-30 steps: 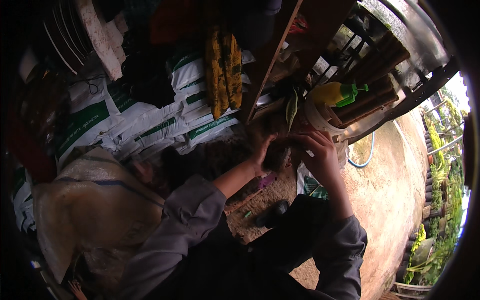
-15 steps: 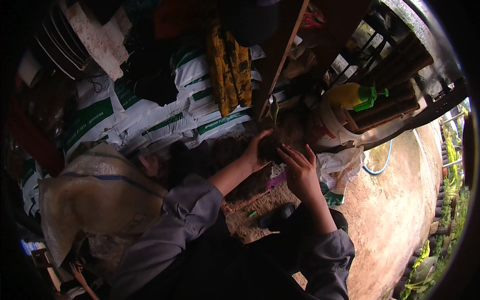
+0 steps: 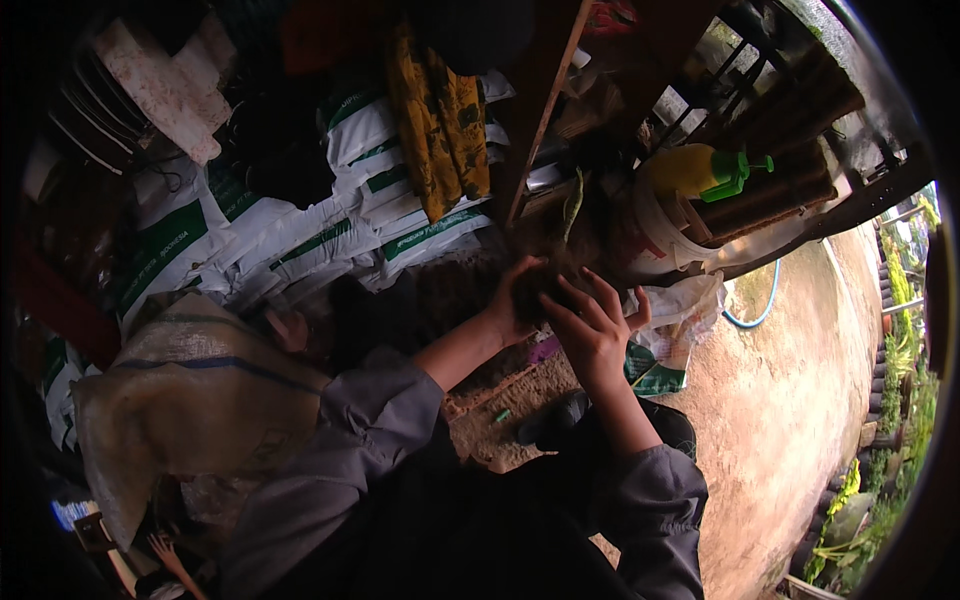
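My left hand (image 3: 510, 303) is curled around a dark, soil-like clump (image 3: 535, 288), mostly hidden in shadow and behind the fingers. A single upright green leaf (image 3: 573, 208) with pale edges rises just above it, apparently from a plant in the clump. My right hand (image 3: 593, 328) comes in from the other side, back of the hand up. Its fingers are spread and slightly bent, with the fingertips at the clump's edge; contact is hard to make out. Beneath both hands lies dark loose material, with a purple patch (image 3: 545, 349) near the right wrist.
White and green sacks (image 3: 330, 235) are stacked at the back left. A woven sack (image 3: 215, 385) stands at left, near another person's hand (image 3: 290, 328). At right are a white bucket (image 3: 655, 245), a yellow-green spray bottle (image 3: 705, 173) and a blue hose (image 3: 765, 305). A wooden stick (image 3: 545, 115) leans behind.
The leaf now stands higher and farther right above my hands. My right hand's fingers have lifted and spread wider, while my left hand stays around the clump. The view has shifted slightly.
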### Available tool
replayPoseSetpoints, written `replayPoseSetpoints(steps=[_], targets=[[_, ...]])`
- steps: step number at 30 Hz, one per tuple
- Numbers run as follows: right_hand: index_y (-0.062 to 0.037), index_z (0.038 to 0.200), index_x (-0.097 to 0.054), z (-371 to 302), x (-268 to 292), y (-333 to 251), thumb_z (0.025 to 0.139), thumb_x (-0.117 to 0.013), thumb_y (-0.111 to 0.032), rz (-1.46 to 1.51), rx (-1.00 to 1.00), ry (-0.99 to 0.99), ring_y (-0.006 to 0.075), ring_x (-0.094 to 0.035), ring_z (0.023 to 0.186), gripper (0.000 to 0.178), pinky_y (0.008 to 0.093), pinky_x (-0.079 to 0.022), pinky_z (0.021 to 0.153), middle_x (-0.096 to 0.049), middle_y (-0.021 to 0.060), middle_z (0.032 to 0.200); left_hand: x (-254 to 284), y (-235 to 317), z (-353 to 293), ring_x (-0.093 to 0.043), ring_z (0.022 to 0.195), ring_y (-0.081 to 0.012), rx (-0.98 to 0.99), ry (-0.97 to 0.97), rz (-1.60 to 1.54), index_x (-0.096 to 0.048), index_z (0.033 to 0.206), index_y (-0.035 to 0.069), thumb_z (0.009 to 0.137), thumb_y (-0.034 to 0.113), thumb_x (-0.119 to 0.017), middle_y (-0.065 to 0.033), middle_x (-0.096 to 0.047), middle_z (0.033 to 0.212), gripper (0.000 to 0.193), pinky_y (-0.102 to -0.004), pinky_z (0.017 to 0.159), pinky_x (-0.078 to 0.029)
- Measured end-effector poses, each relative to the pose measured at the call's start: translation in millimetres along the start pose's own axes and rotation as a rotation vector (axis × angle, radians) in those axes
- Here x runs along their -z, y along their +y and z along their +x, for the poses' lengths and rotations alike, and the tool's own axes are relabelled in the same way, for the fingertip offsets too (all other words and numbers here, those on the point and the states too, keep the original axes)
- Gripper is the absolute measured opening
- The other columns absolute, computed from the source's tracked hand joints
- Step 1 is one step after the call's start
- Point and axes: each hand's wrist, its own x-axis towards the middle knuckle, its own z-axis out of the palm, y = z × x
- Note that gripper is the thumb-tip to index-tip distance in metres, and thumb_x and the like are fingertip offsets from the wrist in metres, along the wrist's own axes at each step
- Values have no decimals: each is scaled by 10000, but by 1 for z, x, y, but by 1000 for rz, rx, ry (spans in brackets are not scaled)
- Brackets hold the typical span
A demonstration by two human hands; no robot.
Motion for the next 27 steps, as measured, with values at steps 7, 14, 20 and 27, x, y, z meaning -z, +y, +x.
replayPoseSetpoints(steps=[7, 14, 20, 27], targets=[[-278, 987, -698, -3, -12, 11, 641, -714, -207, 27, 61, 45, 205, -549, 1114, 353, 503, -217, 974, -642, -63, 1112, -10, 13, -8, -634, 868, -163, 46, -68, 58, -624, 1050, 105, 924, 405, -467, -43, -648, 958, 363, -320, 764, -532], [-267, 996, -693, -9, 9, 4, 626, -753, -204, 68, -1, 33, 222, -537, 1127, 380, 484, -221, 973, -636, -52, 1155, -5, 15, -20, -582, 1050, -182, 1, -256, 266, -430, 1295, 67, 890, 285, -619, -77, -553, 1190, 497, -329, 877, -515], [-238, 978, -698, -20, 23, 9, 615, -767, -188, 114, 14, 47, 230, -532, 1142, 373, 444, -193, 1009, -645, -33, 1160, -10, 9, -26, -566, 1097, -201, -7, -281, 467, -355, 1352, 54, 873, 242, -653, -90, -535, 1209, 594, -353, 908, -507], [-262, 1059, -684, -34, 33, 13, 603, -746, -243, 95, 52, 66, 232, -506, 1168, 460, 473, -164, 1013, -607, -64, 1229, -16, 3, -26, -575, 1106, -243, 50, -358, 212, -355, 1353, 38, 876, 307, -631, -135, -534, 1234, 613, -376, 897, -523]])
